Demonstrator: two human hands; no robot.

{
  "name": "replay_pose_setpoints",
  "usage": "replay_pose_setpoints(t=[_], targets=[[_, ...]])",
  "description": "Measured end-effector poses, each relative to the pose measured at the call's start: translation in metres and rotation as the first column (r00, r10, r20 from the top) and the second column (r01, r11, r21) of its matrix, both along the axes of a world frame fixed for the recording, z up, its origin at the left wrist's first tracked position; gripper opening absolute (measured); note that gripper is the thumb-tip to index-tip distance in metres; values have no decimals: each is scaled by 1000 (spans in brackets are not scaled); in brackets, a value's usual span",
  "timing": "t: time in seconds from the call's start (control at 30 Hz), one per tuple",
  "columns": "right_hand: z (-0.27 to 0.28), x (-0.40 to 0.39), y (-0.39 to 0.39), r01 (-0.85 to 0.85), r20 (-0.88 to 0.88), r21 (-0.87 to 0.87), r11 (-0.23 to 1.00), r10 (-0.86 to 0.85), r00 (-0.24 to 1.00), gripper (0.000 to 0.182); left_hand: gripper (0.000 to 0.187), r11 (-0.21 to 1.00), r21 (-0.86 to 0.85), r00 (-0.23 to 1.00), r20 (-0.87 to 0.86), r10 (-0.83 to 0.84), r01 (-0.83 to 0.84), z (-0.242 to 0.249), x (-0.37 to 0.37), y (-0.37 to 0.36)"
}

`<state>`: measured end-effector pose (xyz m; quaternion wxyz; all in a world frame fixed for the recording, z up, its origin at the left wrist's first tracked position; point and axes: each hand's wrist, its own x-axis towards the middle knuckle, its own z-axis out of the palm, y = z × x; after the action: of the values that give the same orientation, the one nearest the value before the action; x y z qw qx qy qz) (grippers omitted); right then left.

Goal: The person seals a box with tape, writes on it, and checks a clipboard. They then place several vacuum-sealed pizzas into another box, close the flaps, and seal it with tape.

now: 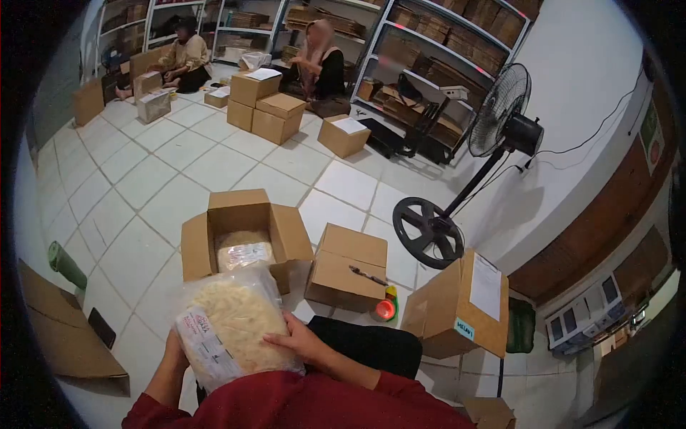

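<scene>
Both my hands hold a large clear plastic bag [243,325] of pale yellowish contents, with a white printed label on its left part. My left hand [176,350] grips the bag's left edge, its fingers partly hidden. On the right side, my right hand [291,339] holds the bag, thumb resting on top. Just beyond the bag stands an open cardboard box [196,247] with its flaps spread. Inside that box lies another labelled plastic bag [245,252].
A closed box [348,261] with a pen [367,274] on top, an orange-and-green tape roll [386,309] and a box with paper [443,304] stand right. A fan [436,232], stacked boxes [275,121], shelves [450,46] and two seated people [323,71] [187,61] are beyond.
</scene>
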<state>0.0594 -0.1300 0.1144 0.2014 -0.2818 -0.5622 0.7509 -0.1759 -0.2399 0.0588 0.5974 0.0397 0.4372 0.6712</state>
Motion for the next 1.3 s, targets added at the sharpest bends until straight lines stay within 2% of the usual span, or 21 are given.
replay_pose_setpoints(t=[0.07, 0.13, 0.2, 0.3, 0.53, 0.6, 0.7, 0.8, 0.83, 0.93, 1.0, 1.07, 1.13, 1.23, 1.3], targets=[[-4, -4, -4, -18, -51, -51, 999, 16, 999, 55, 28, 989, -47, 990, 22, 142, -141, -16, -7, -8], [-3, -6, -4, -9, -20, -17, 1000, 9, 1000, 58, 28, 990, -56, 990, 35, 133, -131, -15, -9, -8], [-24, -6, -2, -8, 99, 62, 998, 2, 995, 60, 29, 991, -65, 991, 56, 122, -118, -13, -8, -8], [-36, -7, 1, -35, 117, 83, 996, 25, 993, 61, 33, 997, -77, 999, -49, 23, -27, -9, -11, -12], [-37, -6, 3, -39, 103, 3, 999, 38, 994, 59, 46, 999, 11, 998, 44, 44, -44, -5, -9, -14], [-33, -7, 2, -36, 84, 78, 996, 30, 996, 57, 48, 998, 33, 995, 82, 55, -58, -3, -7, -12], [-39, -9, 2, -26, 5, 9, 1000, 26, 1000, 56, 50, 998, 64, 998, 66, 25, -29, 3, -10, -14], [-35, -8, 1, -32, 7, -50, 998, 32, 999, 56, 50, 997, 73, 998, 51, 23, -27, -1, -14, -14], [-33, -7, 2, -41, 52, -19, 999, 42, 998, 56, 50, 997, 56, 999, 26, 48, -49, -1, -14, -15], [-28, -7, 1, -30, 0, -39, 999, 30, 1000, 56, 49, 997, 40, 997, -43, 65, -63, -16, -23, -16], [-35, -6, 2, -28, 40, -44, 999, 29, 999, 56, 50, 995, 8, 994, 41, 102, -102, -18, -20, -15], [-37, -7, 2, -28, 15, -9, 1000, 28, 999, 56, 51, 995, 9, 993, 65, 96, -97, -13, -16, -15], [-30, -7, 1, -26, -7, -54, 998, 26, 1000, 55, 52, 994, 11, 991, 76, 107, -108, -9, -15, -17], [-37, -6, 2, -18, -3, -102, 995, 18, 1000, 52, 52, 995, 54, 996, 40, 78, -80, -13, -19, -17], [-29, -6, -1, 22, 18, -162, 987, -19, 1000, 47, 54, 992, 127, 1000, -8, -25, 26, -12, -22, -16]])
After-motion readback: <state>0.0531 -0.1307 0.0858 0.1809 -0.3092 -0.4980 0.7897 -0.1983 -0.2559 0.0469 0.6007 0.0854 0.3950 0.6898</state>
